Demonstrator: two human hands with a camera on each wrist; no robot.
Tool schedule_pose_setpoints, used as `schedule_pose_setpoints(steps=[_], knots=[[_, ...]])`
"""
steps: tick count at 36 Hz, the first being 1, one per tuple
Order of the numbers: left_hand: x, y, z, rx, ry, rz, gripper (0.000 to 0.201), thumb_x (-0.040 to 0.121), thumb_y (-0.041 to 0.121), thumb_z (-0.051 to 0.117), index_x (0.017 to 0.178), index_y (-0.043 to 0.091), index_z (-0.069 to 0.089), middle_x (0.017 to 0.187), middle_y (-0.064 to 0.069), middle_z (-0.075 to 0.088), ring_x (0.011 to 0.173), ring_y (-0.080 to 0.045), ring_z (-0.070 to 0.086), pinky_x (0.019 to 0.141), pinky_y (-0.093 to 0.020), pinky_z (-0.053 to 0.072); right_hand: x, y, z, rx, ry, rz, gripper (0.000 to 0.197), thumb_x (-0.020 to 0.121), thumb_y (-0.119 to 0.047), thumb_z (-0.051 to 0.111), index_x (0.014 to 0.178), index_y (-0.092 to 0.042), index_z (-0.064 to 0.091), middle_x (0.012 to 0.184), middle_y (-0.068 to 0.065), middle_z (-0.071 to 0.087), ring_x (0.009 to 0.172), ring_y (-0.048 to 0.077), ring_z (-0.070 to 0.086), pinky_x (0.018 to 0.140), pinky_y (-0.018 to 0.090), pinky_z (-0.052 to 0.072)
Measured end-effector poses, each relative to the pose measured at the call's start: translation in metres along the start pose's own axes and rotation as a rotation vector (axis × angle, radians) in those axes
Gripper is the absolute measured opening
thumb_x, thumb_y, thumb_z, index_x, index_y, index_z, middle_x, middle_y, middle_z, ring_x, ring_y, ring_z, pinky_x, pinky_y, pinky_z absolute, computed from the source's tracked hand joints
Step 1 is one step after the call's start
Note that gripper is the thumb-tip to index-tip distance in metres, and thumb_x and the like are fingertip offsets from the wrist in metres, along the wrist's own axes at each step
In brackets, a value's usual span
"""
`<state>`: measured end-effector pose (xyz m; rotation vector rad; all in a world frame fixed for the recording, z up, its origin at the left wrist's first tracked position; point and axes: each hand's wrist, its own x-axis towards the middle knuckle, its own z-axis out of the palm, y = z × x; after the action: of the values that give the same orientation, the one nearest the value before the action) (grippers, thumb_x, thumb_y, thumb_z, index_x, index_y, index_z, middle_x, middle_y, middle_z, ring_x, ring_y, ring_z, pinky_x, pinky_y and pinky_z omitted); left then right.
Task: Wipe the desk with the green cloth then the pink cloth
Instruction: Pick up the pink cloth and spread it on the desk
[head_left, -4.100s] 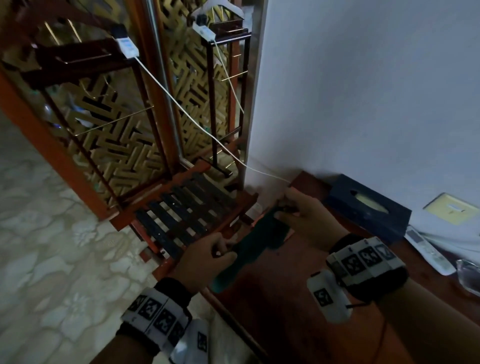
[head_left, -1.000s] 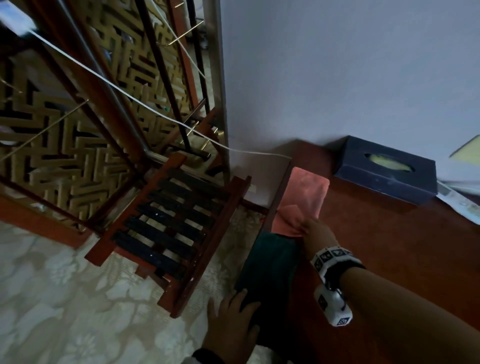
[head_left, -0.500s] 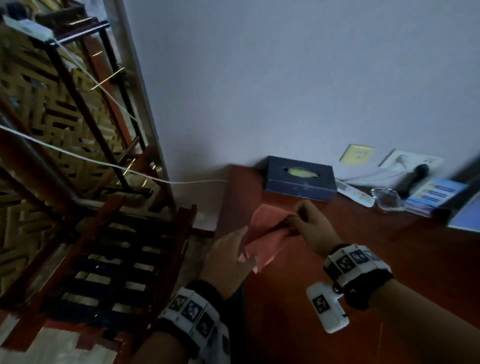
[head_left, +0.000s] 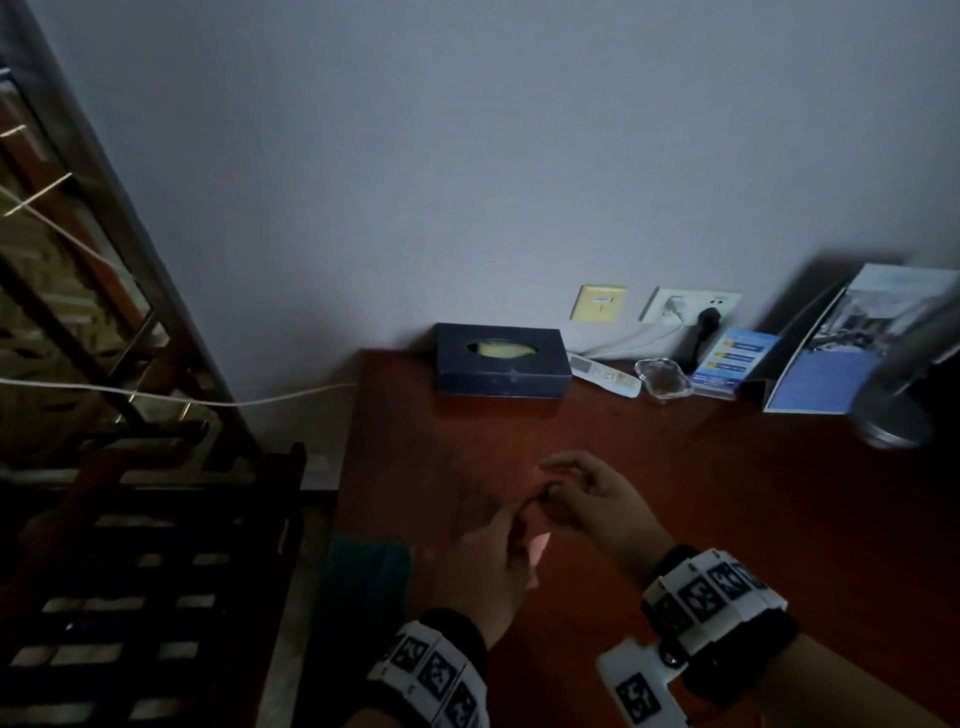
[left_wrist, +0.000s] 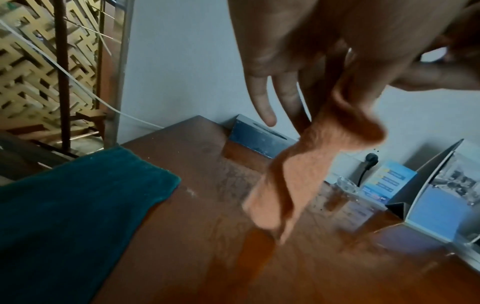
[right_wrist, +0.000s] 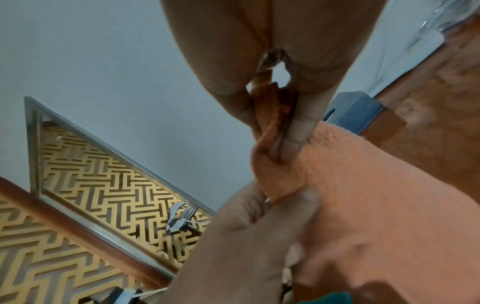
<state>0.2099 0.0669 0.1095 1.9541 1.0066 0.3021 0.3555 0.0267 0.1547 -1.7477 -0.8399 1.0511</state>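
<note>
Swapping cloths: both hands now lifting the pink cloth (right_wrist: 363, 185) off the bench (head_left: 675, 493)
Left hand (head_left: 488, 566) and right hand (head_left: 597, 504) fingers are pinching it; the green cloth (left_wrist: 72, 201) is lying set down at the bench's left edge, suggesting the second wipe is starting

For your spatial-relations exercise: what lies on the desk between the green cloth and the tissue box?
Only bare desk with faint smudges separates the green cloth from the tissue box, as the left wrist view shows.

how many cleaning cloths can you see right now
2. The dark green terry cloth lies flat on the wooden desk's left edge. The pink terry cloth hangs above the desk, pinched by the left hand and right hand.
</note>
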Motion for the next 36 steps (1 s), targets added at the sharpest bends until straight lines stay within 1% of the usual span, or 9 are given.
schedule_pose_setpoints(steps=[3,7,11,13,15,20,25,31,36], knots=[[0.013,-0.001,0.004,0.061,-0.049,-0.048,0.045,0.101,0.026,0.034,0.145,0.031,0.030,0.132,0.001,0.056,0.114,-0.014,0.055,0.099,-0.026,0.043,0.011,0.003,-0.028,-0.189,0.017,-0.052,0.016,0.092,-0.008,0.058,0.090,-0.019,0.069,0.090,-0.003,0.070,0.080,0.009,0.067,0.071,0.024,0.054],[0.034,-0.001,-0.001,0.116,-0.125,-0.077,0.051,0.103,0.025,0.029,0.150,0.033,0.012,0.143,-0.002,0.045,0.125,-0.016,0.048,0.104,-0.025,0.035,0.033,0.004,-0.060,-0.513,-0.018,-0.061,0.009,0.086,-0.023,0.068,0.091,-0.030,0.070,0.096,-0.007,0.062,0.089,0.008,0.059,0.083,0.027,0.049],[0.059,0.000,-0.013,0.132,-0.125,-0.086,0.048,0.102,0.018,0.032,0.149,0.025,0.023,0.148,-0.004,0.040,0.132,-0.016,0.041,0.112,-0.027,0.030,0.057,0.003,-0.085,-0.631,-0.127,-0.141,0.025,0.080,-0.010,0.071,0.099,-0.027,0.069,0.102,-0.008,0.056,0.089,0.008,0.058,0.082,0.023,0.048],[0.071,0.002,-0.021,0.161,-0.094,-0.070,0.045,0.101,0.015,0.033,0.146,0.022,0.031,0.148,-0.002,0.040,0.133,-0.014,0.040,0.112,-0.026,0.028,0.068,0.001,-0.095,-0.769,-0.107,-0.217,0.027,0.079,-0.006,0.070,0.102,-0.019,0.072,0.102,-0.003,0.059,0.088,0.011,0.059,0.077,0.010,0.040],[0.083,0.006,-0.029,0.235,-0.088,-0.069,0.042,0.101,0.014,0.035,0.143,0.019,0.039,0.146,-0.001,0.042,0.133,-0.014,0.040,0.112,-0.026,0.027,0.081,-0.002,-0.102,-0.932,-0.117,-0.267,0.022,0.083,-0.012,0.069,0.103,-0.015,0.074,0.102,0.003,0.064,0.093,0.015,0.062,0.073,0.009,0.035],[0.109,0.005,-0.050,0.403,-0.046,-0.105,0.033,0.094,0.019,0.051,0.126,0.022,0.060,0.127,0.000,0.060,0.114,-0.017,0.056,0.100,-0.032,0.042,0.109,-0.009,-0.109,-1.113,-0.143,-0.265,0.020,0.088,-0.024,0.063,0.104,-0.016,0.073,0.108,0.005,0.060,0.099,0.021,0.059,0.086,0.029,0.044],[0.129,0.001,-0.073,0.403,0.078,-0.091,0.020,0.091,0.031,0.054,0.102,0.023,0.069,0.106,0.002,0.067,0.097,-0.017,0.061,0.089,-0.034,0.047,0.133,-0.022,-0.106,-1.170,-0.031,-0.274,0.022,0.085,-0.028,0.068,0.104,-0.019,0.073,0.114,0.003,0.050,0.108,0.020,0.053,0.085,0.026,0.041],[0.165,-0.015,-0.104,0.370,0.103,-0.032,0.022,0.095,0.029,0.053,0.108,0.021,0.068,0.111,0.000,0.067,0.102,-0.019,0.059,0.091,-0.034,0.045,0.172,-0.035,-0.099,-1.123,0.041,-0.221,0.021,0.078,-0.034,0.074,0.087,-0.015,0.071,0.110,0.000,0.052,0.106,0.018,0.052,0.084,0.031,0.045],[0.190,-0.017,-0.131,0.397,0.134,0.104,0.030,0.100,0.020,0.043,0.122,0.017,0.063,0.125,-0.004,0.062,0.111,-0.020,0.056,0.088,-0.022,0.036,0.196,-0.051,-0.098,-1.099,0.103,-0.243,0.021,0.086,-0.031,0.065,0.093,-0.011,0.068,0.098,0.010,0.062,0.096,0.027,0.058,0.078,0.033,0.045]])
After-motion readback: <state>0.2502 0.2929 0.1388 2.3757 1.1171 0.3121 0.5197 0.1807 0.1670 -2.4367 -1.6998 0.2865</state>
